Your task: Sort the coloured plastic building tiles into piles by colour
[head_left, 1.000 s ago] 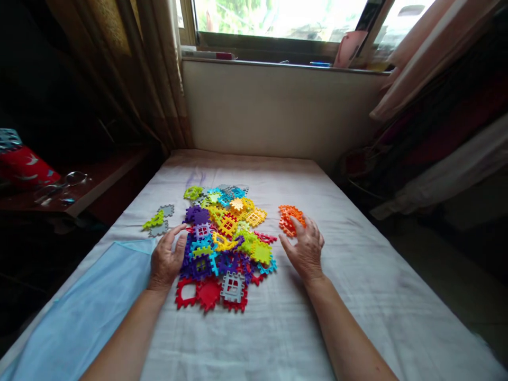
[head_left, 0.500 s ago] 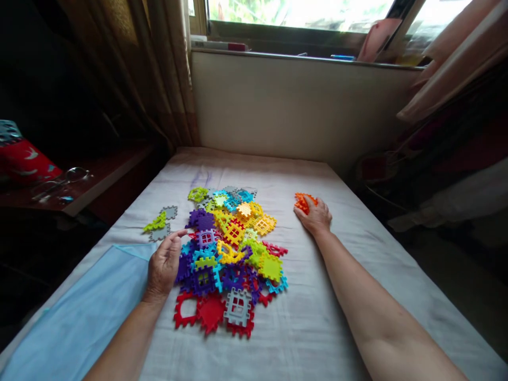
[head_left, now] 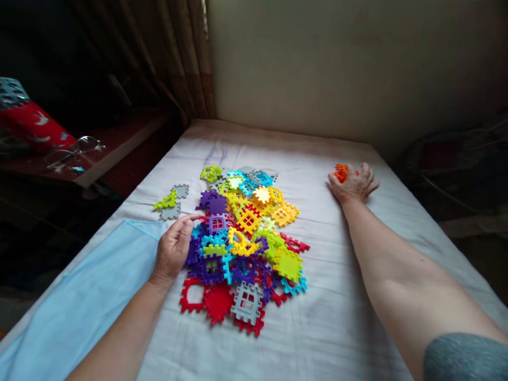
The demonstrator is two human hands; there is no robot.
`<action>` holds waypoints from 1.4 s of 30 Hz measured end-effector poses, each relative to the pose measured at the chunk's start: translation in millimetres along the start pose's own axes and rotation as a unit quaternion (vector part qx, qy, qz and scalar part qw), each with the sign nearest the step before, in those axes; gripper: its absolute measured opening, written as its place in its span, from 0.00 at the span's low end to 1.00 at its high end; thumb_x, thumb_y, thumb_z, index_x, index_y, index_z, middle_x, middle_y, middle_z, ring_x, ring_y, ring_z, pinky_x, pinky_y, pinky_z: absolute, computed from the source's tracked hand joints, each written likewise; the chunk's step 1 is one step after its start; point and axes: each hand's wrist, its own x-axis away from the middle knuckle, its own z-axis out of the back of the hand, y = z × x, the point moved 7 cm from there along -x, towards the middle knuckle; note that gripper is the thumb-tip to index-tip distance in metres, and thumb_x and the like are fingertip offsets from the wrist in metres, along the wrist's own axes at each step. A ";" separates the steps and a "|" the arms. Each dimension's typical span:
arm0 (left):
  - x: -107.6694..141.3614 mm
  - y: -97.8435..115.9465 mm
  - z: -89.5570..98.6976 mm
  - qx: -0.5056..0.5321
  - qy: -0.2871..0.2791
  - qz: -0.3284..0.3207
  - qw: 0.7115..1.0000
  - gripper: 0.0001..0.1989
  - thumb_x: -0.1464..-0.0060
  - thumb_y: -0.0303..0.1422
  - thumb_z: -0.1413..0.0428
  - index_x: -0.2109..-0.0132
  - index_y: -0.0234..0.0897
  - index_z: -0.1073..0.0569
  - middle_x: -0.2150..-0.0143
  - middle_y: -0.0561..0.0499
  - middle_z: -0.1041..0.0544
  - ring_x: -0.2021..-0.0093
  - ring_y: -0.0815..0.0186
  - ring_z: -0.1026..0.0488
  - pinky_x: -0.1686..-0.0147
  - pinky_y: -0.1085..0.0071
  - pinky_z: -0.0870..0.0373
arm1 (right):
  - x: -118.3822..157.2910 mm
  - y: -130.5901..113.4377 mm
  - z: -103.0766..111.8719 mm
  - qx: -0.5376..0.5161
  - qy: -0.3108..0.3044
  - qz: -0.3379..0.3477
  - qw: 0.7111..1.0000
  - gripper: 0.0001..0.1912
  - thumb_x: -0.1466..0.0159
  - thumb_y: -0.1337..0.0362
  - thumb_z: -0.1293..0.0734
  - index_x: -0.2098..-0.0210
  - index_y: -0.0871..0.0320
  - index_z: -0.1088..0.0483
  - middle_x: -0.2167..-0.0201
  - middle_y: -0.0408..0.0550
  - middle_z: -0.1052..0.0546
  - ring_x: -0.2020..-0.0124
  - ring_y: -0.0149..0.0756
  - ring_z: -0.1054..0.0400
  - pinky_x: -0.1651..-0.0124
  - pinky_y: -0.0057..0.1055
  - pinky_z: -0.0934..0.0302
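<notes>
A heap of colourful plastic notched-edge pieces (head_left: pixel 241 241) lies on the pale sheet: purple, blue, yellow, green, red and grey. At the heap's left edge is my left hand (head_left: pixel 173 251), its index finger stretched out beside a lilac window piece (head_left: pixel 216 224) and its other fingers loosely curled; I see nothing held in it. Farther off to the right, my right hand (head_left: pixel 354 185) is over some orange pieces (head_left: pixel 340 172), with its thumb beside them and its fingers spread. The hand partly hides the orange pieces.
Grey pieces (head_left: pixel 170 211) and a lime piece (head_left: pixel 165 200) lie apart at the left. A light blue cloth (head_left: pixel 107 286) covers the sheet's left side. Glasses (head_left: pixel 73 152) and a red patterned object (head_left: pixel 37 124) sit on a dark red shelf. A wall and curtain stand behind.
The view has tilted down and turned left, so the window is out of sight. My right hand's fingers have spread apart at the orange pieces. My left hand stays beside the heap.
</notes>
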 end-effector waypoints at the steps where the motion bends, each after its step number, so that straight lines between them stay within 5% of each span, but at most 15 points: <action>1: -0.4 0.5 -1.2 0.013 -0.006 -0.001 1.000 0.29 0.39 0.55 0.56 0.51 0.39 0.23 0.53 0.46 0.19 0.52 0.58 0.24 0.50 0.65 0.28 | 5.6 -2.9 3.5 0.000 0.009 0.013 1.000 0.32 0.36 0.51 0.37 0.38 0.63 0.36 0.33 0.70 0.47 0.34 0.56 0.57 0.39 0.58 0.63; 6: -2.2 -0.4 -4.0 0.061 -0.016 -0.022 0.998 0.27 0.39 0.54 0.55 0.52 0.38 0.23 0.54 0.46 0.19 0.52 0.59 0.24 0.50 0.66 0.29 | 49.4 -15.8 18.8 -0.027 0.030 0.040 0.998 0.31 0.38 0.57 0.36 0.38 0.63 0.37 0.34 0.68 0.44 0.35 0.57 0.50 0.37 0.56 0.56; 13: -8.2 1.2 -5.1 0.009 -0.009 -0.040 0.999 0.26 0.39 0.51 0.57 0.52 0.38 0.24 0.55 0.45 0.19 0.54 0.58 0.23 0.53 0.65 0.28 | 144.1 -41.1 30.9 -0.155 0.006 0.052 0.987 0.27 0.38 0.56 0.40 0.41 0.59 0.33 0.40 0.62 0.33 0.39 0.51 0.40 0.39 0.50 0.42; 17: 0.4 18.5 1.1 -0.061 0.015 -0.115 0.991 0.27 0.39 0.50 0.58 0.49 0.36 0.25 0.48 0.40 0.22 0.45 0.56 0.27 0.43 0.60 0.33 | 191.1 -47.1 41.7 -0.308 0.005 0.055 0.950 0.26 0.40 0.55 0.38 0.45 0.59 0.30 0.46 0.59 0.27 0.46 0.45 0.32 0.42 0.46 0.37; 20: 34.3 35.0 -5.9 -0.132 -0.035 -0.210 0.968 0.30 0.40 0.53 0.55 0.41 0.38 0.29 0.36 0.38 0.32 0.35 0.51 0.37 0.35 0.51 0.44 | 213.8 -39.4 48.0 -0.414 -0.002 -0.010 0.910 0.26 0.40 0.52 0.38 0.48 0.60 0.28 0.51 0.58 0.22 0.53 0.43 0.27 0.49 0.43 0.32; 24: 97.1 48.8 -34.4 -0.225 -0.150 -0.309 0.912 0.43 0.50 0.59 0.44 0.32 0.47 0.40 0.27 0.40 0.45 0.28 0.45 0.52 0.33 0.40 0.61 | 229.1 -42.2 59.1 -0.472 -0.036 -0.031 0.880 0.21 0.41 0.50 0.36 0.58 0.58 0.23 0.58 0.54 0.19 0.55 0.44 0.25 0.49 0.42 0.31; 27: 114.4 55.0 -52.2 -0.259 -0.160 -0.317 0.898 0.45 0.52 0.57 0.41 0.30 0.47 0.42 0.27 0.39 0.48 0.28 0.44 0.54 0.33 0.38 0.65 | 232.9 -46.9 65.4 -0.485 -0.070 -0.037 0.871 0.20 0.43 0.49 0.35 0.63 0.57 0.22 0.62 0.52 0.18 0.58 0.44 0.24 0.51 0.42 0.31; 32: 89.9 59.1 -68.3 -0.285 -0.120 -0.275 0.910 0.39 0.48 0.53 0.42 0.32 0.47 0.39 0.27 0.40 0.47 0.28 0.46 0.52 0.32 0.40 0.65 | 238.6 -57.1 74.4 -0.486 -0.133 0.025 0.864 0.17 0.42 0.50 0.33 0.65 0.56 0.22 0.63 0.51 0.18 0.62 0.41 0.25 0.56 0.39 0.29; 37: 79.5 66.2 -70.6 -0.274 -0.096 -0.290 0.912 0.36 0.46 0.53 0.44 0.34 0.44 0.36 0.29 0.39 0.42 0.29 0.46 0.48 0.32 0.41 0.62 | 247.6 -64.8 89.8 -0.476 -0.141 0.155 0.854 0.12 0.43 0.57 0.30 0.61 0.55 0.23 0.53 0.52 0.21 0.50 0.42 0.27 0.44 0.41 0.33; 42: 65.3 66.4 -26.7 -0.208 0.025 -0.312 0.927 0.23 0.37 0.47 0.51 0.41 0.43 0.30 0.36 0.41 0.31 0.33 0.51 0.38 0.33 0.44 0.54 | 253.8 -64.4 90.7 -0.434 -0.151 0.223 0.860 0.17 0.45 0.61 0.27 0.55 0.53 0.23 0.47 0.53 0.24 0.45 0.43 0.30 0.39 0.44 0.37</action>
